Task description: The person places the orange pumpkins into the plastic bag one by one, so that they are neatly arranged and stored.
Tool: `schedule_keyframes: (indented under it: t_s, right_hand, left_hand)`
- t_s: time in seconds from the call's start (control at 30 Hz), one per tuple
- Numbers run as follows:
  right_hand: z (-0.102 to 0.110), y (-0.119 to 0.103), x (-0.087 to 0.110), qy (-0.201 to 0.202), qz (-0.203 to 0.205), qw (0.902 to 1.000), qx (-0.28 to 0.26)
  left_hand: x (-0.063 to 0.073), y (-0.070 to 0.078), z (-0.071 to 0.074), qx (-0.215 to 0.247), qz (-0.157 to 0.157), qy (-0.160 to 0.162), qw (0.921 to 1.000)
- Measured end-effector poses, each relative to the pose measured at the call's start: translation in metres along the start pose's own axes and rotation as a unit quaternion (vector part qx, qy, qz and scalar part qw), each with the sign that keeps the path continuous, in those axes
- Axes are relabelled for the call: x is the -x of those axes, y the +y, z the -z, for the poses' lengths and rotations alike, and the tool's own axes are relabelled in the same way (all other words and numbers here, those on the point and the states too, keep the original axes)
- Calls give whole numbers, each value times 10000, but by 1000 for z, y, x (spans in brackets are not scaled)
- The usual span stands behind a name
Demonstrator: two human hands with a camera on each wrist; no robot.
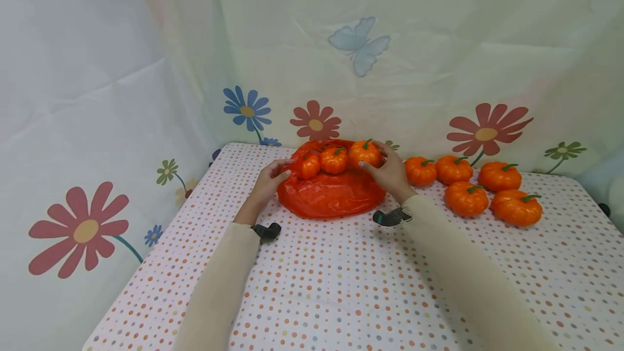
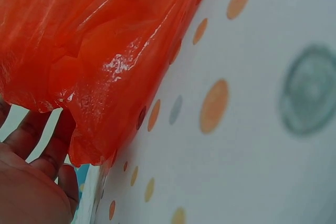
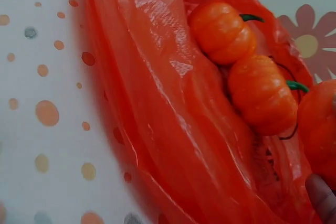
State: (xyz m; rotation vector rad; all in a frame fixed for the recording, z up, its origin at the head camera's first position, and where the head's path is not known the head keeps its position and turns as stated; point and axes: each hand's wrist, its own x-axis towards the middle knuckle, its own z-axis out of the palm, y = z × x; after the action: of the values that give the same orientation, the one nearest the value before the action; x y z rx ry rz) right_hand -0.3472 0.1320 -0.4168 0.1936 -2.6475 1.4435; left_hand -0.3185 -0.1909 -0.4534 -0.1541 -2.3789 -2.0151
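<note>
A red plastic bag (image 1: 331, 196) lies on the table with its mouth spread. Inside it sit two small orange toy pumpkins, the left pumpkin (image 1: 309, 166) and the middle pumpkin (image 1: 333, 160). My right hand (image 1: 391, 171) grips a third pumpkin (image 1: 364, 153) at the bag's right side; the right wrist view shows this pumpkin (image 3: 320, 129) beside the other two, a fingertip under it. At the left edge of the bag, my left hand (image 1: 267, 182) holds the plastic, its fingers partly behind the bag (image 2: 100, 72) in the left wrist view.
Several more orange pumpkins with green stems stand to the right of the bag, among them a front pumpkin (image 1: 517, 208) and a back pumpkin (image 1: 500, 176). A dotted cloth covers the table (image 1: 312, 286). Flower-printed curtains (image 1: 414, 96) hang behind and to the left.
</note>
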Motion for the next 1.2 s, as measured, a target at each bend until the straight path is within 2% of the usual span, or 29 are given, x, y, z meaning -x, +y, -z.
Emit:
schedule_keyframes:
  t_s: [0.13,0.43,0.8,1.2]
  right_hand:
    - [-10,2,-6,22,-124,9998,130]
    - [-24,12,-11,434,-79,9970,629]
    - [-30,8,-13,47,-414,9939,1022]
    - [-32,7,-13,-14,-473,9886,1431]
  left_hand:
    - [-1,2,-2,1,-24,-37,10000]
    - [-2,2,-5,9,-3,-54,10000]
    - [-2,3,0,103,96,-38,9999]
    - [-2,1,1,90,114,23,9999]
